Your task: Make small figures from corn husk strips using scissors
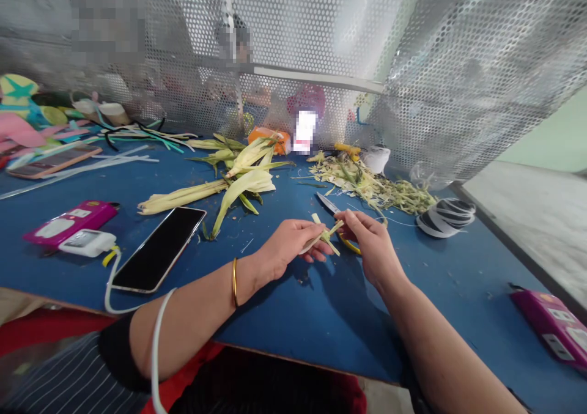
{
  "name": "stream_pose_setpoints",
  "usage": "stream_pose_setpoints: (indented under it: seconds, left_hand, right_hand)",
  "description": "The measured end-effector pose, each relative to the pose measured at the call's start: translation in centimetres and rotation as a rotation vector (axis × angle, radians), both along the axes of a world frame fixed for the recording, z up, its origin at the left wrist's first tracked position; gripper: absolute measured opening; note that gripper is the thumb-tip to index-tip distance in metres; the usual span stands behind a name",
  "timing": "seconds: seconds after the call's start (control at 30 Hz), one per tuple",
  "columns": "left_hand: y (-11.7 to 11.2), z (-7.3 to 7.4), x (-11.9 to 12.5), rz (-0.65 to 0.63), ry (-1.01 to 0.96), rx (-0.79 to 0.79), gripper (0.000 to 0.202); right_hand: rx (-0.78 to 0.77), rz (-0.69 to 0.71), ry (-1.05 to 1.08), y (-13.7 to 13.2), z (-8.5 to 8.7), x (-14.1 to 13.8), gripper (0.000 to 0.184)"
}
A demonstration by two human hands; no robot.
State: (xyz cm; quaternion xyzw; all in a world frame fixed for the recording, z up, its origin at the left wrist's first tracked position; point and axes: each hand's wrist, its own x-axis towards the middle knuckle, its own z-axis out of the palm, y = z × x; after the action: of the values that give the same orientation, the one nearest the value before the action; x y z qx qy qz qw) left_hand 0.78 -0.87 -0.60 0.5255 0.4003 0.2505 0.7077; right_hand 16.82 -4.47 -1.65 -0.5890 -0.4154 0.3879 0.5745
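Near the middle of the table, a small knot of pale green corn husk strips [327,235] spans both hands. My left hand [288,243], with a gold bangle at the wrist, is closed on it with thumb and fingers. My right hand [373,243] pinches the end of one strip between thumb and fingertips. Just behind the right hand lies a pair of scissors [327,202], blades pointing away; its yellow handle is partly hidden by that hand. Whole corn husks [250,184] lie in a heap beyond my left hand.
Husk scraps [362,184] and a spool of white thread [444,219] lie at right. A phone [158,250], a white cable [111,285] and a magenta packet [76,221] are at left; another magenta packet [553,325] lies at right. A perforated metal screen [312,35] borders the back.
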Motion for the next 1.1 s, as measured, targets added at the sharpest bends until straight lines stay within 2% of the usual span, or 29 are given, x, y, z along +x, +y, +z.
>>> stream_pose_setpoints:
  seconds: [0.17,0.43,0.63,0.73,0.83,0.97,1.1]
  left_hand:
    - [0.0,0.3,-0.1,-0.010,-0.008,-0.035,0.032]
    - [-0.1,0.3,-0.3,-0.059,-0.039,-0.074,0.025]
    - [-0.2,0.3,-0.3,-0.043,-0.051,-0.049,0.027]
    - [0.1,0.2,-0.3,-0.036,-0.184,-0.181,0.024]
    - [0.6,0.0,-0.4,0.010,-0.342,-0.358,0.016]
    - [1.1,0.2,-0.5,0.039,-0.434,-0.503,0.016]
    - [1.0,0.4,-0.8,0.017,-0.308,-0.369,0.026]
  right_hand:
    - [0.010,0.117,0.030,-0.2,0.0,-0.4,0.033]
    - [0.071,0.123,-0.009,-0.4,0.3,-0.7,0.024]
    - [0.145,0.047,-0.042,-0.4,-0.2,-0.7,0.018]
    - [0.148,0.089,-0.069,-0.3,-0.1,-0.5,0.020]
    - [0.139,0.195,-0.141,-0.2,0.2,-0.4,0.026]
    - [0.129,0.332,-0.292,-0.4,0.2,-0.4,0.020]
    - [0.194,0.313,-0.457,-0.7,0.2,-0.3,0.022]
